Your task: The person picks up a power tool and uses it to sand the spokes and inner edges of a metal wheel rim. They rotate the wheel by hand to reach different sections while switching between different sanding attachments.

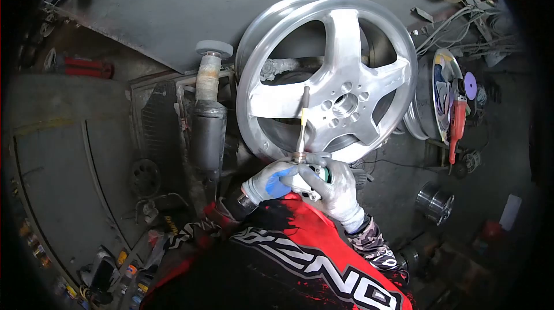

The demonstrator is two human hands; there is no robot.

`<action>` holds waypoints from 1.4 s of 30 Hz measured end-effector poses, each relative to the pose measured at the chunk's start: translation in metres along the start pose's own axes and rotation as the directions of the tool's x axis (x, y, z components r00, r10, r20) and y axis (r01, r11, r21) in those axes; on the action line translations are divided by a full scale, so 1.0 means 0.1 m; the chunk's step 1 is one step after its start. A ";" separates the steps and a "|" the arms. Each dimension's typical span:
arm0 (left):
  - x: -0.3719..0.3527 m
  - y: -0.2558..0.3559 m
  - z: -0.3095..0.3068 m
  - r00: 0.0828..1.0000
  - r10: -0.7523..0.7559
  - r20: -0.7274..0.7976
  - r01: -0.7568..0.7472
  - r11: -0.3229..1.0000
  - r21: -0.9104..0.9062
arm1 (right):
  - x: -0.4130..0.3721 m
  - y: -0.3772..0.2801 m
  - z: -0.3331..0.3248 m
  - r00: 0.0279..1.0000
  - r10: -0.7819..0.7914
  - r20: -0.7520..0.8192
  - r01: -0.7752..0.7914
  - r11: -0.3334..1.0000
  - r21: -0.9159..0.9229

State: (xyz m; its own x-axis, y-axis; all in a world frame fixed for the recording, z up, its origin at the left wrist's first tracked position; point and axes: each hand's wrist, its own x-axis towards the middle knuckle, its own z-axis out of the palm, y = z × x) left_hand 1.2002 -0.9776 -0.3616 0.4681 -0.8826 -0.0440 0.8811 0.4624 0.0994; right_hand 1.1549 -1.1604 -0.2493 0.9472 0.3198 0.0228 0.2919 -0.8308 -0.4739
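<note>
At the middle of the head view, the big wheel (345,59) is standing on its edge and leaning back a bit, face turned toward the person, prob. so the spokes are facing the work; what's propping it from behind is mostly hiding, so can't tell exactly. Just below its hub, two gloved hands are gripping a rotary tool (310,188) close to the chest. The L hand (268,182) is closing round the collar end, prob. for steering, w/ its fingers wrapping the neck; the R hand (337,186) is curling over the body, thumb side up, prob. taking wt. & steadying vs. vibration. The long shaft (302,131) is pointing up & away, w/ the grey tip (306,96) lying over the L spoke near the hub; can't tell if it's touching or only hovering. The length is likely giving reach while keeping gloves off the metal. To the L, a motor (208,137) is standing upright beside the wheel, bearing a pale disc (214,49) on top. To the R, a 2nd wheel (424,102) is holding loose pads, incl. a purple one, w/ a red grinder (457,122) resting against it, prob. parked w/in reach.
</note>
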 end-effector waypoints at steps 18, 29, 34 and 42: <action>-0.85 0.13 0.11 0.963 0.186 -0.197 -0.187 0.982 0.015 | 0.44 -0.43 -0.03 0.987 -0.127 0.098 0.112 0.983 0.145; -0.05 0.18 0.45 0.999 0.036 0.017 -0.033 0.988 -0.151 | 0.25 -0.12 -0.42 0.991 0.110 0.072 -0.125 0.956 0.264; -0.36 0.16 0.33 0.990 0.093 -0.103 -0.097 0.995 -0.030 | 0.37 -0.26 -0.35 0.997 0.051 0.064 -0.067 0.954 0.293; -0.98 0.14 0.09 0.947 0.303 -0.103 -0.220 0.851 0.477 | 0.57 -0.45 -0.27 0.989 -0.027 0.142 -0.023 0.941 0.339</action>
State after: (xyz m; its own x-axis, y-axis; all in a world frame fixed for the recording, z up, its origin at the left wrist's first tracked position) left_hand 1.1665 -0.8852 -0.3472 0.7176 -0.6871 -0.1140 0.6144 0.5473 0.5684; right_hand 1.1997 -1.1174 -0.2030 0.9103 0.4041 -0.0897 0.2082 -0.6342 -0.7446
